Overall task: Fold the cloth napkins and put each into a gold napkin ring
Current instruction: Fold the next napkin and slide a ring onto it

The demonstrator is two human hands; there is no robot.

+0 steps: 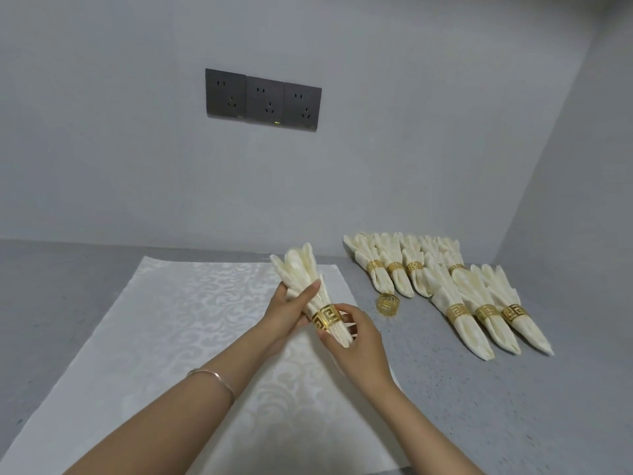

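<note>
My left hand (pixel 289 310) grips a folded cream napkin (pixel 301 272) around its middle, held up above the counter. A gold napkin ring (pixel 327 316) sits around the napkin's lower part. My right hand (pixel 356 341) pinches that ring from below, and the napkin's narrow end sticks out against its palm. A flat cream patterned napkin (pixel 178 323) lies spread on the counter beneath both hands. One loose gold ring (pixel 388 304) stands on the counter just right of the hands.
Several folded napkins in gold rings (pixel 459 313) lie in two rows on the grey speckled counter (pixel 479 406) at the right. A grey wall with three dark sockets (pixel 263 100) rises behind. A side wall closes the right end.
</note>
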